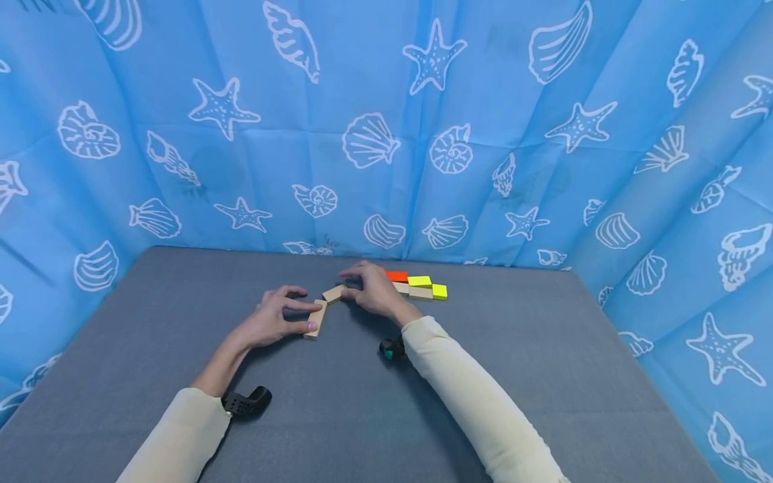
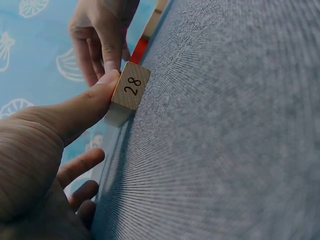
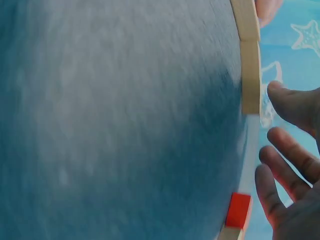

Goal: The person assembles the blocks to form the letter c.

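Note:
My left hand (image 1: 272,318) pinches a plain wooden block (image 1: 317,320) lying on the grey table, thumb at its near end and a finger at the far end. In the left wrist view, the block's end face (image 2: 132,87) bears the number 28. A second wooden block (image 1: 334,294) meets the first at an angle, as the right wrist view also shows. Beside this second block is my right hand (image 1: 376,288). Its fingers are spread in the right wrist view, and a small gap shows between the thumb (image 3: 290,102) and the block.
Right of my right hand, a cluster holds a red block (image 1: 396,276), yellow blocks (image 1: 419,281) and wooden blocks (image 1: 421,293), partly hidden by that hand. A blue shell-patterned curtain (image 1: 386,194) hangs behind the grey table (image 1: 338,416). Dark straps (image 1: 247,401) sit on both wrists.

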A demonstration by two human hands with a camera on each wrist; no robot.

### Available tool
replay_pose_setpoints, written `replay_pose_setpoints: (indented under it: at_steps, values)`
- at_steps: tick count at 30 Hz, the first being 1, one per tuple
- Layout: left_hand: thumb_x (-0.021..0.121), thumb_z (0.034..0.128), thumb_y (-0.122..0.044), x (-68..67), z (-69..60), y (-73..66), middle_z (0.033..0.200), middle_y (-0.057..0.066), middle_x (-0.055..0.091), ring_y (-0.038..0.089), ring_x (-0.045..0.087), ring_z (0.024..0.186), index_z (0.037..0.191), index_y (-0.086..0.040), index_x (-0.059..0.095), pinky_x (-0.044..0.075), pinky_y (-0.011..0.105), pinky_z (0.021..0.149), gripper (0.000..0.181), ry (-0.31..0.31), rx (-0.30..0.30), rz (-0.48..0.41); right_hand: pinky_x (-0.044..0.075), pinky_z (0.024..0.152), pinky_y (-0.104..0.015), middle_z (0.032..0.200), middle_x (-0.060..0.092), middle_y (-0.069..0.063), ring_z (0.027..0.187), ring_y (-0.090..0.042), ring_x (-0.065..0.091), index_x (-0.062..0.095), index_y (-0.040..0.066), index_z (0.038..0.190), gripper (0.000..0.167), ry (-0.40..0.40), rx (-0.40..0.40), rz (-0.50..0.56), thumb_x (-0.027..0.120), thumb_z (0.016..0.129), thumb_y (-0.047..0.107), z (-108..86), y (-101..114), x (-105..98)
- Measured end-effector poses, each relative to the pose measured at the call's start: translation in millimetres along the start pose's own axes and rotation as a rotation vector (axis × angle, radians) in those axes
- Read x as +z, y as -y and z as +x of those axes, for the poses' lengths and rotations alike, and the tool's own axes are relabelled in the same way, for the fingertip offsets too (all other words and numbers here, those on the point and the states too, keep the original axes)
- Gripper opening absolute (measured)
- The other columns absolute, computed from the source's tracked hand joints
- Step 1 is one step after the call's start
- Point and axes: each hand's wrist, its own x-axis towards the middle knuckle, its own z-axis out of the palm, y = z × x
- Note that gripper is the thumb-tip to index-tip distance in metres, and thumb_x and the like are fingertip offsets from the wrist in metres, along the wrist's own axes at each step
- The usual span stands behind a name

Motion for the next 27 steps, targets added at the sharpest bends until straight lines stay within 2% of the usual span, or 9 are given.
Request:
replay_pose_setpoints:
  at_steps: [3,7,12,19,27]
  values:
    - [0.082,0.0867,-0.033,1.7,0.4,0.8,0.152,0.020,0.044,0.054,0.018,0.144,0.125,-0.015,0.075,0.012,0.078,0.105,0.043,-0.010,0.013,0.019,0.044,0.105,-0.046,0.132,0.062,-0.010,0.123,-0.028,0.054,0.068,0.009,0.132,0.039,-0.055,0.061,-0.017,0.074,0.095,0.016,-2.3,-7,-5]
    - [0.082,0.0869,-0.033,2.4,0.2,1.1,0.156,0.023,0.040,0.053,0.009,0.149,0.127,-0.014,0.074,0.004,0.077,0.111,0.045,0.008,0.027,0.015,0.040,0.105,-0.048,0.133,0.061,-0.013,0.123,-0.031,0.051,0.068,0.007,0.133,0.043,-0.113,0.136,-0.088,0.077,0.093,0.020,-4.7,-15,-13]
    - [0.082,0.0875,-0.030,1.5,-0.2,1.8,0.156,0.026,0.039,0.054,0.005,0.149,0.127,-0.011,0.073,-0.003,0.072,0.114,0.045,0.026,0.041,-0.017,0.035,0.097,-0.049,0.133,0.059,-0.013,0.119,-0.031,0.048,0.065,0.008,0.136,0.051,-0.105,0.183,-0.183,0.080,0.090,0.026,-5.9,-26,-22]
    - [0.081,0.0882,-0.027,-1.1,-0.8,0.3,0.155,0.028,0.038,0.055,0.004,0.149,0.126,-0.010,0.073,-0.005,0.073,0.113,0.043,0.028,0.048,-0.035,0.031,0.093,-0.050,0.131,0.059,-0.012,0.117,-0.030,0.048,0.068,0.008,0.133,0.048,-0.082,0.202,-0.225,0.078,0.092,0.031,-7.9,-33,-25]
    - [0.081,0.0881,-0.028,-1.7,-1.1,-0.5,0.155,0.028,0.038,0.054,0.005,0.149,0.127,-0.010,0.073,-0.004,0.073,0.114,0.044,0.030,0.046,-0.025,0.030,0.093,-0.051,0.133,0.059,-0.009,0.124,-0.029,0.046,0.072,0.011,0.127,0.038,-0.068,0.148,-0.216,0.076,0.091,0.017,-8.6,-31,-22]
